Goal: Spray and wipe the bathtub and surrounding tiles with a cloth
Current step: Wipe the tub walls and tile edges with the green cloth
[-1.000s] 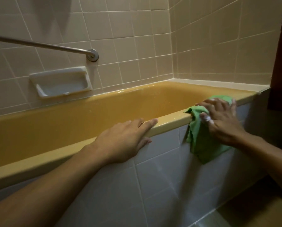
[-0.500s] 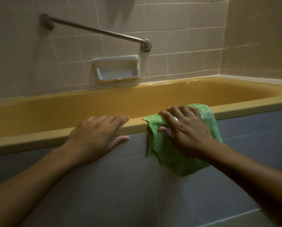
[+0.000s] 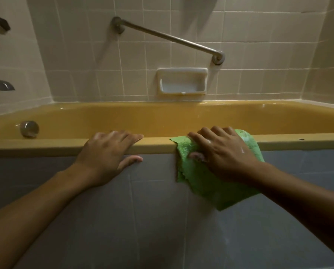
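Observation:
A mustard-yellow bathtub (image 3: 181, 117) runs across the view, with its near rim (image 3: 156, 145) in front of me. A green cloth (image 3: 210, 185) is draped over that rim and hangs down the grey tiled front panel (image 3: 143, 210). My right hand (image 3: 224, 152) holds the cloth against the rim, fingers over the top and thumb curled into the fabric. My left hand (image 3: 108, 154) rests flat on the rim to the left, fingers straight on top and thumb on the panel. No spray bottle is in view.
Beige wall tiles (image 3: 143, 55) rise behind the tub, with a slanted metal grab bar (image 3: 170, 38) and a recessed white soap dish (image 3: 182, 82). A faucet spout (image 3: 1, 86) juts from the left wall, and a round metal overflow cap (image 3: 29, 129) sits inside the tub's left end.
My right hand has slid the cloth leftward along the rim, closer to my left hand. The view has swung left, bringing the faucet and overflow cap into sight.

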{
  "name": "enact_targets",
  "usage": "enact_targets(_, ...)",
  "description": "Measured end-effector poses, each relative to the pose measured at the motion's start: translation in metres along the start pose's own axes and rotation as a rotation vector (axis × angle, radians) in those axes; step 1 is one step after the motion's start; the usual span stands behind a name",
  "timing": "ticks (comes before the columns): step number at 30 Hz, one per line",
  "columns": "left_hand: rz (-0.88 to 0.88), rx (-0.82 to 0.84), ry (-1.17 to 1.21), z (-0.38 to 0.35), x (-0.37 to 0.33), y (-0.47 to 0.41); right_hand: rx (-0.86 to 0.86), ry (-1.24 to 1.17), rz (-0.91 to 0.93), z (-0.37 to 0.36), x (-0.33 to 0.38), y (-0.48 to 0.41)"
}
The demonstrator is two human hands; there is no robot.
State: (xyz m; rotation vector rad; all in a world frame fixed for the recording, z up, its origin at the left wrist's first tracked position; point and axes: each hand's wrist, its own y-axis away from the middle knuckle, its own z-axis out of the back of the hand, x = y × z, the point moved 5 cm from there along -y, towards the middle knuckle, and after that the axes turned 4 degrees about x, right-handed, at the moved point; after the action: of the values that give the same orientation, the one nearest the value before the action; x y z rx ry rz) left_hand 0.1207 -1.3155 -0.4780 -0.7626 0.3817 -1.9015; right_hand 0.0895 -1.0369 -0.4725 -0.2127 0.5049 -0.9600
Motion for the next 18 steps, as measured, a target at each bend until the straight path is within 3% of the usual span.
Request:
enact_targets(8, 0.170, -0.057, -0.022, -0.004, 0.059, 0.061, 0.036, 0.061, -0.047, 0.003, 0.032, -0.007)
enact_targets(18, 0.515, -0.186, 0.090, -0.012, 0.126, 0.119, -0.014, 0.014, 0.153, 0.030, 0.176, -0.100)
